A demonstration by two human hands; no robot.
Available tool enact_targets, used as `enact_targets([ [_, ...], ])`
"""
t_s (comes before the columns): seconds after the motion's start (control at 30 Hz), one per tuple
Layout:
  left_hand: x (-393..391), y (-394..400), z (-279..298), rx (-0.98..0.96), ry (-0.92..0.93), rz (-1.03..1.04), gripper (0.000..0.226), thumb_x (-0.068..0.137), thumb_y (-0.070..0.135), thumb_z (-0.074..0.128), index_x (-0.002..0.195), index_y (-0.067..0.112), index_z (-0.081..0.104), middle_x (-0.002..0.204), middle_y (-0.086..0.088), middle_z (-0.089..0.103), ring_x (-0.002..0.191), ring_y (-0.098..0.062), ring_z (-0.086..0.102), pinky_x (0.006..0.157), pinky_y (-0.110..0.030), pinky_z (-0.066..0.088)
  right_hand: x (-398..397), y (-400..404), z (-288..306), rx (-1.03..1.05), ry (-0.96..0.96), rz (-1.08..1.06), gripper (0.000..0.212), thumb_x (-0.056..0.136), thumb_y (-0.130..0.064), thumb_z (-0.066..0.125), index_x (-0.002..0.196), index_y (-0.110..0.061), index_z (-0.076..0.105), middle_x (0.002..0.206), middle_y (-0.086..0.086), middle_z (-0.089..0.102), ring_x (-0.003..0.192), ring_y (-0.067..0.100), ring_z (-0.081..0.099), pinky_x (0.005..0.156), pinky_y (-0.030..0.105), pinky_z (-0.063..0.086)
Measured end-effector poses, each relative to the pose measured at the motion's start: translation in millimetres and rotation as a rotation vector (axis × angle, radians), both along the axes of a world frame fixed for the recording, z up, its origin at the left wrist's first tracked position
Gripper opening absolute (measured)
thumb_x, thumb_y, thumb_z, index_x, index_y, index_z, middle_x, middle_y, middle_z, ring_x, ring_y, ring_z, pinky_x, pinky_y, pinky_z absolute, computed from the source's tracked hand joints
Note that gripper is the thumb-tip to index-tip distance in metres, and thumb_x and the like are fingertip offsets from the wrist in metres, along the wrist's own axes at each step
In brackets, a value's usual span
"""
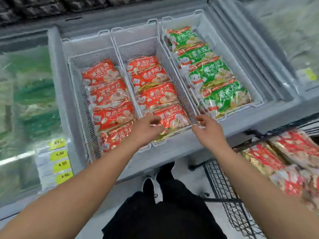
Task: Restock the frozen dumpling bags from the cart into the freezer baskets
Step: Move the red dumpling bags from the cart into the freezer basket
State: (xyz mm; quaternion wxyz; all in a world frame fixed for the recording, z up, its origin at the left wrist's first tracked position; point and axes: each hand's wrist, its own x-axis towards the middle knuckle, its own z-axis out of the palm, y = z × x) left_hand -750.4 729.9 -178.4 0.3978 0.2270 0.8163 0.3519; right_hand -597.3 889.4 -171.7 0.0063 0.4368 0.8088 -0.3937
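Three white wire baskets sit side by side in the open freezer. The left basket [76, 80] and the middle basket [174, 75] hold red dumpling bags, and the right basket [203, 19] holds green ones [212, 75]. The nearest red dumpling bag [172, 119] lies at the front of the middle basket. My left hand [146, 130] pinches its left edge and my right hand [207, 128] pinches its right corner. A black wire cart [222, 187] at the lower right carries more red bags [269, 161].
Closed glass lids cover the freezer sections to the left [25, 83] and to the right [284, 31]. Yellow price tags [59, 154] are stuck on the freezer's front edge at the left. My legs and shoes stand between freezer and cart.
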Motion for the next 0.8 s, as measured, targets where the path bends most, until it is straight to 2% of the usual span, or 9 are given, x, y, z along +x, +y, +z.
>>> enact_targets([
  [0.07,24.4,-1.1,3.6,0.004,0.015,-0.075,0.043,0.090,0.027,0.070,0.132,0.016,0.062,0.128,0.001,0.065,0.114,-0.016,0.062,0.099,-0.028,0.046,38.9,-8.3,6.2,0.018,-0.014,-0.074,0.038,0.092,-0.020,0.063,0.130,-0.013,0.060,0.129,0.005,0.059,0.119,0.022,0.056,0.094,0.030,0.042],
  [0.2,76.4,6.5,6.5,0.005,0.088,-0.227,0.045,0.090,0.027,0.068,0.133,0.017,0.061,0.130,0.002,0.065,0.104,-0.011,0.062,0.088,-0.020,0.040,114.4,-24.2,10.2,0.065,-0.065,-0.146,0.037,0.091,-0.021,0.062,0.128,-0.017,0.060,0.112,-0.003,0.056,0.101,0.013,0.053,0.085,0.026,0.039],
  [0.33,135.2,20.8,8.7,0.001,0.142,-0.452,0.046,0.090,0.029,0.068,0.134,0.021,0.060,0.132,0.001,0.064,0.110,-0.015,0.064,0.090,-0.020,0.042,185.5,-35.0,-1.3,0.112,-0.131,-0.244,0.039,0.086,-0.023,0.064,0.124,-0.016,0.063,0.123,0.003,0.062,0.099,0.016,0.056,0.087,0.030,0.043],
  [0.47,192.8,36.7,10.1,-0.009,0.213,-0.594,0.043,0.090,0.029,0.067,0.132,0.025,0.061,0.129,0.003,0.066,0.111,-0.017,0.063,0.092,-0.023,0.044,255.6,-48.1,-5.4,0.061,-0.164,-0.319,0.048,0.089,-0.023,0.061,0.135,-0.016,0.055,0.140,0.003,0.054,0.125,0.020,0.052,0.104,0.034,0.042],
  [0.57,251.4,55.1,7.7,0.001,0.239,-0.654,0.033,0.088,0.026,0.068,0.120,0.033,0.065,0.120,0.003,0.070,0.101,-0.016,0.066,0.083,-0.020,0.043,322.4,-53.5,-9.8,0.030,-0.161,-0.403,0.047,0.089,-0.023,0.060,0.135,-0.016,0.054,0.139,0.005,0.054,0.122,0.022,0.055,0.102,0.034,0.044],
  [0.7,325.8,80.7,-1.0,-0.013,0.267,-0.727,0.044,0.088,0.030,0.068,0.131,0.024,0.062,0.126,0.004,0.068,0.105,-0.015,0.066,0.097,-0.029,0.048,398.6,-48.2,-20.0,0.006,-0.174,-0.487,0.047,0.087,-0.022,0.062,0.133,-0.016,0.057,0.138,0.008,0.056,0.124,0.026,0.054,0.100,0.032,0.042],
  [0.8,374.2,101.1,-3.1,-0.007,0.259,-0.779,0.046,0.089,0.029,0.067,0.134,0.019,0.060,0.128,0.000,0.066,0.108,-0.017,0.065,0.099,-0.034,0.050,442.9,-36.5,-29.5,-0.003,-0.177,-0.532,0.049,0.087,-0.026,0.061,0.135,-0.017,0.056,0.135,0.008,0.057,0.117,0.026,0.057,0.096,0.034,0.046],
])
